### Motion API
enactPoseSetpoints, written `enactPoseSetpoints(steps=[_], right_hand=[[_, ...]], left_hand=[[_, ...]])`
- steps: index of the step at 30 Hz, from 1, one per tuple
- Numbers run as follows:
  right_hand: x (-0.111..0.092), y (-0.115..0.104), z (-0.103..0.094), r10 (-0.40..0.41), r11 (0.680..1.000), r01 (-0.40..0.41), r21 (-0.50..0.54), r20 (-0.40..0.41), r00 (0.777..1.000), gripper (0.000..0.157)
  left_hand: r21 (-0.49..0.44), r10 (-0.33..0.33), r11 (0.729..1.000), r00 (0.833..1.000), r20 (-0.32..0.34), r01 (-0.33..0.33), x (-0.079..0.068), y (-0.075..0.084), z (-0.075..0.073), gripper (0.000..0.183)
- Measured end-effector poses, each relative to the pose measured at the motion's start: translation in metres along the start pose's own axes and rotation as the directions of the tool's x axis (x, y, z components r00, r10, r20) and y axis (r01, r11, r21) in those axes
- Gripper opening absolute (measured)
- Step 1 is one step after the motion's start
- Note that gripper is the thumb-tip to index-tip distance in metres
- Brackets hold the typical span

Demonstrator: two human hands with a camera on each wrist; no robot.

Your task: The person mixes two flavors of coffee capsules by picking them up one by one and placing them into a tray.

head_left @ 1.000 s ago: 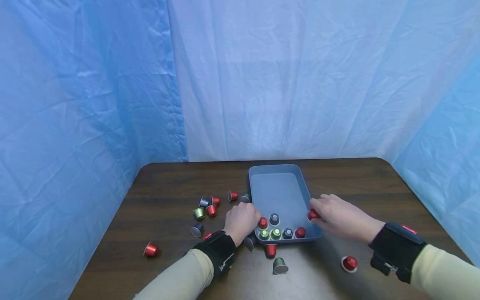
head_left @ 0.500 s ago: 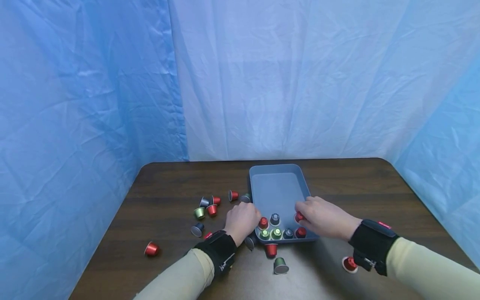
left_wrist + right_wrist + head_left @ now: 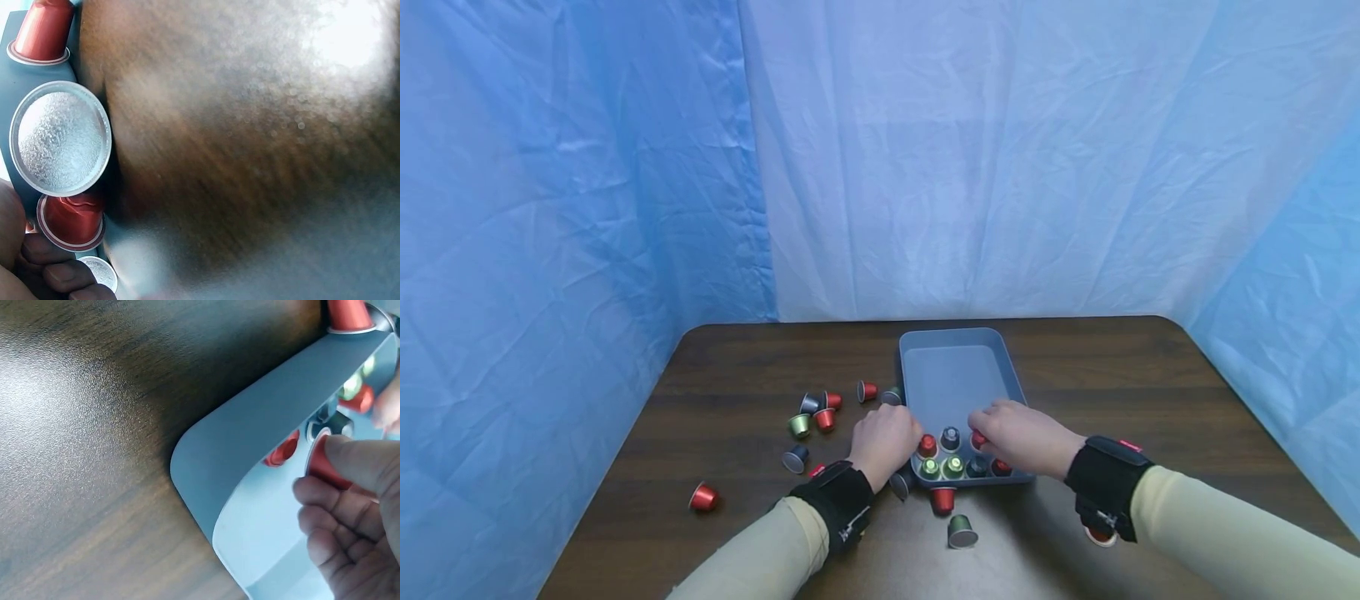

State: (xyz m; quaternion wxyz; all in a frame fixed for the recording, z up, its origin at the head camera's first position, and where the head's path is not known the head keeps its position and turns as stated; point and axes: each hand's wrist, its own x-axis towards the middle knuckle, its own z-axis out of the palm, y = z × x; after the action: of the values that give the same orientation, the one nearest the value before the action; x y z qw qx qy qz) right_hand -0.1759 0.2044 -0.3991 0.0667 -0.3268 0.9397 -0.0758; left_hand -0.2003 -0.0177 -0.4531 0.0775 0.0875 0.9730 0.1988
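Observation:
My right hand (image 3: 1026,435) is over the right part of a blue-grey tray (image 3: 957,375). In the right wrist view, its thumb and fingers pinch a red coffee capsule (image 3: 325,464) by its sides, tilted with its rim toward the tray's near wall. My left hand (image 3: 883,437) stays at the tray's left edge, fingers curled at the rim, gripping the tray; the exact contact is partly hidden. Inside the tray's front, capsules stand foil side down: a red one (image 3: 927,446), a dark one (image 3: 951,438), green ones (image 3: 953,467) and others.
Loose capsules lie left of the tray, among them a light green one (image 3: 799,426) and a red one (image 3: 703,497). By the front wall are a red capsule (image 3: 943,501) and a green one (image 3: 962,532). A red capsule (image 3: 1101,537) is partly hidden behind my right wrist.
My right hand has moved left with the red capsule, from the tray's right rim to beside the standing dark capsule. My left hand and the tray have hardly moved.

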Motion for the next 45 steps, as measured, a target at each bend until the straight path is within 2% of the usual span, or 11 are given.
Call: enactPoseSetpoints(steps=[11, 18, 24, 28, 33, 39, 45], right_hand=[[0.009, 0.007, 0.011, -0.016, 0.998, 0.014, 0.055, 0.045, 0.999, 0.023], [0.011, 0.007, 0.015, -0.039, 0.999, 0.038, 0.015, 0.055, 0.998, 0.019], [0.012, 0.006, 0.016, 0.017, 1.000, -0.019, 0.018, 0.106, 0.994, 0.019], [0.010, 0.004, 0.012, 0.074, 0.997, -0.078, 0.023, 0.130, 0.989, 0.025], [0.005, 0.002, 0.005, 0.100, 0.995, -0.102, 0.008, 0.098, 0.990, 0.038], [-0.002, 0.005, -0.001, 0.080, 0.997, -0.079, -0.008, 0.039, 0.996, 0.041], [-0.015, 0.011, -0.004, 0.098, 0.995, -0.097, -0.017, 0.018, 0.995, 0.045]], left_hand=[[0.008, -0.006, 1.000, 1.000, 0.002, 0.006, 0.001, 0.000, 0.000, 0.035], [0.017, -0.002, 1.000, 1.000, -0.002, 0.002, 0.000, 0.000, 0.001, 0.035], [0.019, -0.002, 1.000, 1.000, -0.006, 0.003, 0.000, 0.000, 0.001, 0.035], [0.022, -0.002, 1.000, 1.000, -0.010, 0.002, 0.000, 0.000, 0.001, 0.035], [0.015, -0.007, 1.000, 1.000, -0.004, 0.007, 0.000, -0.001, 0.001, 0.034], [0.009, -0.007, 1.000, 1.000, -0.004, 0.007, 0.000, -0.001, 0.001, 0.035], [0.006, -0.001, 1.000, 1.000, -0.008, 0.001, 0.000, -0.001, 0.002, 0.035]])
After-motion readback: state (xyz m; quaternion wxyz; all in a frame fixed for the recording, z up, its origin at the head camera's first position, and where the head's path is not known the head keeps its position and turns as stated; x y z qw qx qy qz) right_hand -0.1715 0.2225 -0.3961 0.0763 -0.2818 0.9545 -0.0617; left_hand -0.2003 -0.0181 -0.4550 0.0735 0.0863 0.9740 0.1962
